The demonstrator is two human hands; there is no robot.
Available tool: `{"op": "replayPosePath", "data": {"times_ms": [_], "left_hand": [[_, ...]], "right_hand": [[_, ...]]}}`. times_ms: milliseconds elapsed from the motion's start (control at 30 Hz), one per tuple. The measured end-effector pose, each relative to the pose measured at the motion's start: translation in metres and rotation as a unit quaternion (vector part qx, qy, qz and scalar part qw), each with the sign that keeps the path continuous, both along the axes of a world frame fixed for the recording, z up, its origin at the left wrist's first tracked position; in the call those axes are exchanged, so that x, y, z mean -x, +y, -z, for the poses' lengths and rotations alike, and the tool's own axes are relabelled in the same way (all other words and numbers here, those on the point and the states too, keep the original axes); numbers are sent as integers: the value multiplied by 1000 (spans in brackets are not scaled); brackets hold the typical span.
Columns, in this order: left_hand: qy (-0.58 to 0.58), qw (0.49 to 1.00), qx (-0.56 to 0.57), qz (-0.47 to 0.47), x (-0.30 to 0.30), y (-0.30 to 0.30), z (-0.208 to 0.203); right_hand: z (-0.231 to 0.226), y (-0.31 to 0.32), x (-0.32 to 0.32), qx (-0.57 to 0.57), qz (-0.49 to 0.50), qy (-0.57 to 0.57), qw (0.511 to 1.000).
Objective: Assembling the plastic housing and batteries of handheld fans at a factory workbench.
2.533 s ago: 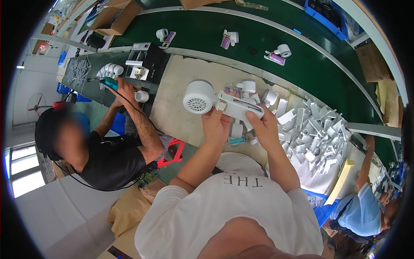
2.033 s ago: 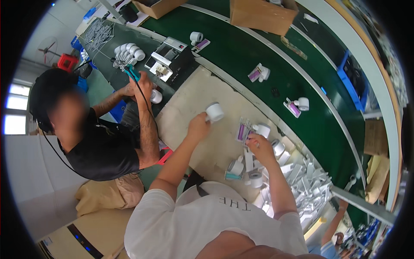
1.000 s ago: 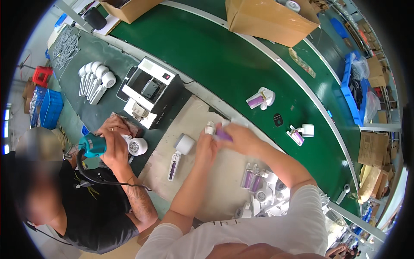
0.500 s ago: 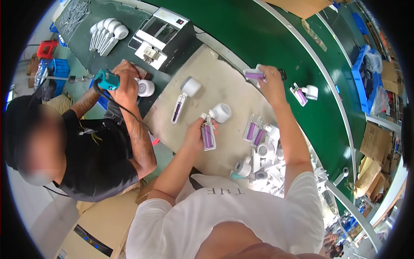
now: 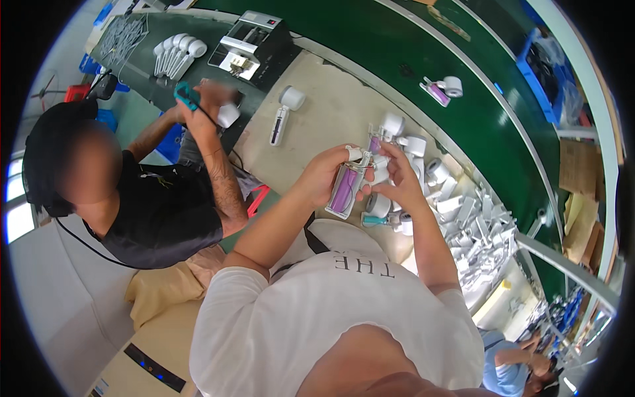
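Purple and white plastic make up the flat handle-shaped part (image 5: 345,188) that the person's left hand (image 5: 324,177) holds upright over the beige bench (image 5: 324,112), fingers clamped round its long sides. The right hand (image 5: 395,180) meets it from the other side, its fingers pinched together on a small white round plastic piece (image 5: 378,167) pressed against the upper end of the purple part. Both hands hover just above a cluster of white cylindrical housings (image 5: 410,149) and a heap of loose white flat plastic shells (image 5: 479,228) lying further right.

To do this fitting well, it seems best to keep the left grip low on the body, so the top end stays free, and to line the white piece up squarely before pushing; a skewed push would likely jam or mark the plastic. Resting the forearms near the bench edge would steady both hands.

Well apart on the left, a co-worker's hand (image 5: 208,99) works a teal-handled driver (image 5: 187,94) at a white part, and one finished white-and-purple unit (image 5: 283,112) lies alone on the bench.
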State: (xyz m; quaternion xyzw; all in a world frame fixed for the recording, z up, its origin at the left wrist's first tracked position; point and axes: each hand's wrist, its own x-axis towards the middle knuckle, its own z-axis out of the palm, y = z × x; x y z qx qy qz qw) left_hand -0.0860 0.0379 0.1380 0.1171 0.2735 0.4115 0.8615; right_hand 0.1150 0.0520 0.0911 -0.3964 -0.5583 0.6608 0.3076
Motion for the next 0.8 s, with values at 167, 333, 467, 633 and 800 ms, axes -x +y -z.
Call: {"op": "replayPosePath", "data": {"times_ms": [167, 333, 467, 633, 800], "left_hand": [[68, 995, -52, 60, -14, -3, -22], [34, 985, -51, 162, -39, -4, -55], [124, 984, -52, 119, -50, -2, -46], [237, 931, -175, 216, -49, -2, -27], [268, 908, -212, 243, -50, -7, -33]], "right_hand": [[-9, -24, -36, 68, 41, 186, 979], [-36, -50, -38, 93, 44, 110, 989], [-63, -54, -75, -265, 171, -252, 915], [-94, -40, -86, -590, 120, -330, 727], [-89, -41, -89, -646, 122, -322, 681]]}}
